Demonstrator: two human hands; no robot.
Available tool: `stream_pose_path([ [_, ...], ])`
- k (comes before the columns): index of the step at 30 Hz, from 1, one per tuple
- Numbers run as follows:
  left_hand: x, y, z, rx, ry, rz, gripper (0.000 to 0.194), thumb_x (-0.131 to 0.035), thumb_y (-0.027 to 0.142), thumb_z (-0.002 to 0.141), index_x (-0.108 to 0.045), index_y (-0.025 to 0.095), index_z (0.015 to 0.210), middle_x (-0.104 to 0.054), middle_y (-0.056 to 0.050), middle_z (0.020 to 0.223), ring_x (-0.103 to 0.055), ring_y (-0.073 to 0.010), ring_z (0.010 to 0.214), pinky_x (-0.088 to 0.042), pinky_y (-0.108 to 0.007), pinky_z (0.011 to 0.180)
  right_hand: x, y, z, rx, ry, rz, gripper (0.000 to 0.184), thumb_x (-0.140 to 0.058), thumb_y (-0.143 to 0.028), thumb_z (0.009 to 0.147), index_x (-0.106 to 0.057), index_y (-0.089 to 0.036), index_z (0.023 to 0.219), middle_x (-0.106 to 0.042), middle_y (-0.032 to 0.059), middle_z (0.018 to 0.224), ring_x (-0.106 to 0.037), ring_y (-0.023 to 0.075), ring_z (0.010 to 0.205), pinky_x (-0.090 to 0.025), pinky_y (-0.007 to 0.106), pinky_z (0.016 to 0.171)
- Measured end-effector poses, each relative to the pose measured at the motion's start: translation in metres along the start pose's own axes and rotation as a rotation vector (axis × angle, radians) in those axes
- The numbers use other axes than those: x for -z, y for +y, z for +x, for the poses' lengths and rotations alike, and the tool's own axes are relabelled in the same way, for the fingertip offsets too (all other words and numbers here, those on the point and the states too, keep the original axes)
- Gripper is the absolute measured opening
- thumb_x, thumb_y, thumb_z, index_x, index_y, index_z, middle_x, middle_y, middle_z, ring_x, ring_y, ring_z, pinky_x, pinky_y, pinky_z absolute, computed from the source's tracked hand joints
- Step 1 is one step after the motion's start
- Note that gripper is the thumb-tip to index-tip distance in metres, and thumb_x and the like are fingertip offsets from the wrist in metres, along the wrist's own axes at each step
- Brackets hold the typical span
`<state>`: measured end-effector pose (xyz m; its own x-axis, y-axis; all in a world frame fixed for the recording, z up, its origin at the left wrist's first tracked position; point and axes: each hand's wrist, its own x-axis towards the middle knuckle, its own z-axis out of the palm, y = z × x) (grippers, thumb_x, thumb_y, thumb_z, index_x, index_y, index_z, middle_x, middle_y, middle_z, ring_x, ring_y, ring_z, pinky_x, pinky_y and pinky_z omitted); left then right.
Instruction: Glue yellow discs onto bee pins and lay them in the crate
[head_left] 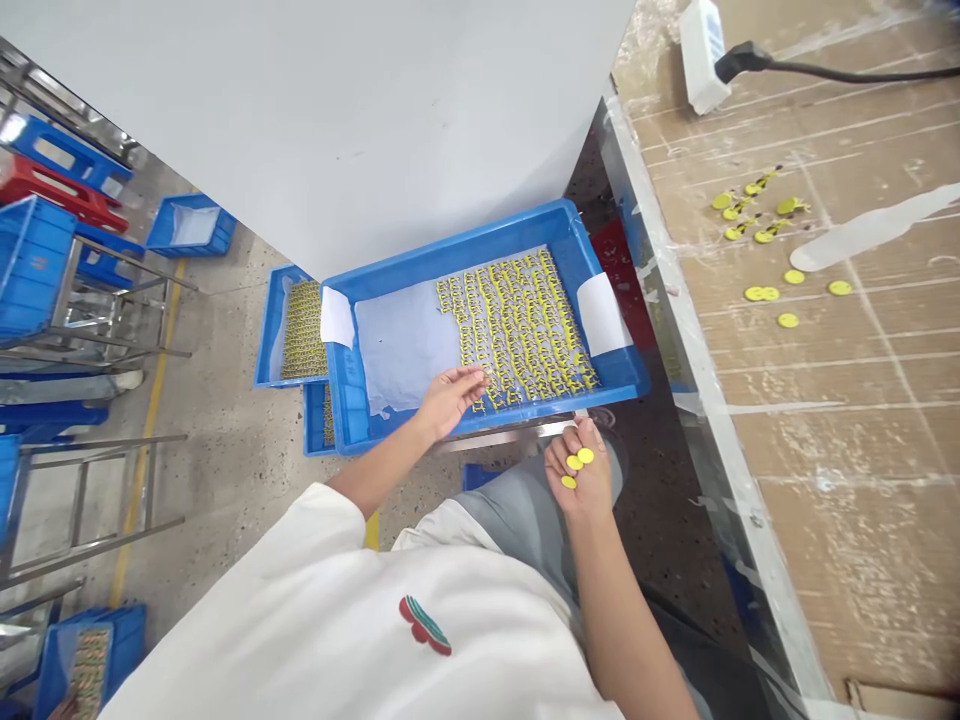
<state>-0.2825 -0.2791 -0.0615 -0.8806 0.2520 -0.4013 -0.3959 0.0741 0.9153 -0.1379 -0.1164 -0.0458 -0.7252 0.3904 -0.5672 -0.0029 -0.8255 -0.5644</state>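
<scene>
My left hand (448, 400) is over the near edge of a blue plastic tray (457, 255). Its thumb and fingertips are pinched together close to the rows of small yellow-and-dark pieces (517, 320); what lies between the fingertips is too small to make out. Just outside the tray's near wall, my right hand (589, 490) is turned palm up with curled fingers. Several flat yellow discs (586, 456) rest in it. A thin pale tip, not clear in kind, shows at its fingertips. Pale lining paper (405, 345) covers the tray's left part.
To the right, a cardboard-covered table (825, 430) carries loose yellow discs (787, 320), small yellow pieces with dark ends (739, 230) and a white power socket (703, 55). A grey panel (375, 120) stands behind the tray. Another filled blue tray (300, 330), metal stools and crates are at left.
</scene>
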Motion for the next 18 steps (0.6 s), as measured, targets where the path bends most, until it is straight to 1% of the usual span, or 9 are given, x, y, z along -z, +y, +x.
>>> stream_pose_path([
  [3,0.023,-0.013,0.044,-0.059,0.157,0.095,0.029,-0.079,0.034,0.076,-0.072,0.015,0.096,-0.076,-0.010,0.099,-0.071,-0.0174,0.092,-0.056,-0.038,0.095,0.018,0.001,-0.002,0.006,0.042,-0.011,0.038,-0.086,-0.047,0.073,-0.060,-0.022,0.085,-0.042,-0.0120,0.054,-0.025,0.0026,0.036,-0.022,0.017,0.034],
  [5,0.040,-0.018,0.071,-0.114,0.235,0.181,0.024,-0.077,0.026,0.077,-0.071,0.015,0.098,-0.075,-0.010,0.105,-0.070,-0.0175,0.098,-0.054,-0.037,0.098,0.030,0.002,-0.004,0.008,0.073,-0.016,0.038,-0.087,-0.046,0.072,-0.060,-0.022,0.086,-0.043,-0.0120,0.054,-0.026,0.0027,0.036,-0.023,0.017,0.034],
  [8,0.059,-0.025,0.103,-0.163,0.290,0.322,0.021,-0.074,0.017,0.078,-0.071,0.016,0.099,-0.074,-0.010,0.109,-0.070,-0.0188,0.101,-0.055,-0.036,0.097,0.045,0.002,-0.007,0.011,0.121,-0.021,0.039,-0.087,-0.045,0.072,-0.060,-0.022,0.088,-0.043,-0.0123,0.053,-0.027,0.0028,0.037,-0.023,0.017,0.034],
  [11,0.070,-0.030,0.127,-0.185,0.311,0.462,0.021,-0.072,0.012,0.080,-0.070,0.015,0.101,-0.072,-0.010,0.114,-0.068,-0.0195,0.105,-0.054,-0.037,0.098,0.054,0.002,-0.010,0.017,0.160,-0.021,0.040,-0.087,-0.045,0.072,-0.059,-0.022,0.089,-0.044,-0.0125,0.053,-0.027,0.0028,0.037,-0.025,0.017,0.035],
  [12,0.072,-0.031,0.134,-0.187,0.310,0.506,0.020,-0.072,0.014,0.082,-0.070,0.014,0.102,-0.071,-0.010,0.115,-0.067,-0.0199,0.106,-0.054,-0.039,0.099,0.056,0.002,-0.011,0.018,0.169,-0.020,0.040,-0.087,-0.045,0.073,-0.059,-0.022,0.089,-0.044,-0.0126,0.053,-0.027,0.0029,0.037,-0.025,0.017,0.035],
  [14,0.074,-0.034,0.147,-0.186,0.296,0.588,0.020,-0.070,0.022,0.087,-0.068,0.014,0.106,-0.069,-0.009,0.116,-0.066,-0.0208,0.108,-0.054,-0.043,0.098,0.057,0.002,-0.011,0.017,0.180,-0.018,0.039,-0.087,-0.044,0.073,-0.059,-0.022,0.089,-0.044,-0.0126,0.053,-0.027,0.0029,0.037,-0.026,0.017,0.035],
  [16,0.076,-0.036,0.158,-0.181,0.278,0.657,0.025,-0.066,0.032,0.093,-0.066,0.015,0.112,-0.067,-0.009,0.120,-0.065,-0.0213,0.109,-0.055,-0.045,0.097,0.058,0.002,-0.011,0.016,0.185,-0.014,0.038,-0.087,-0.042,0.073,-0.059,-0.022,0.089,-0.044,-0.0124,0.053,-0.028,0.0030,0.037,-0.026,0.017,0.035],
  [18,0.077,-0.037,0.168,-0.180,0.262,0.709,0.031,-0.062,0.037,0.095,-0.064,0.016,0.118,-0.065,-0.010,0.124,-0.064,-0.0221,0.110,-0.056,-0.045,0.095,0.058,0.002,-0.011,0.014,0.186,-0.012,0.036,-0.087,-0.041,0.074,-0.059,-0.021,0.088,-0.044,-0.0120,0.053,-0.029,0.0030,0.038,-0.027,0.017,0.036],
])
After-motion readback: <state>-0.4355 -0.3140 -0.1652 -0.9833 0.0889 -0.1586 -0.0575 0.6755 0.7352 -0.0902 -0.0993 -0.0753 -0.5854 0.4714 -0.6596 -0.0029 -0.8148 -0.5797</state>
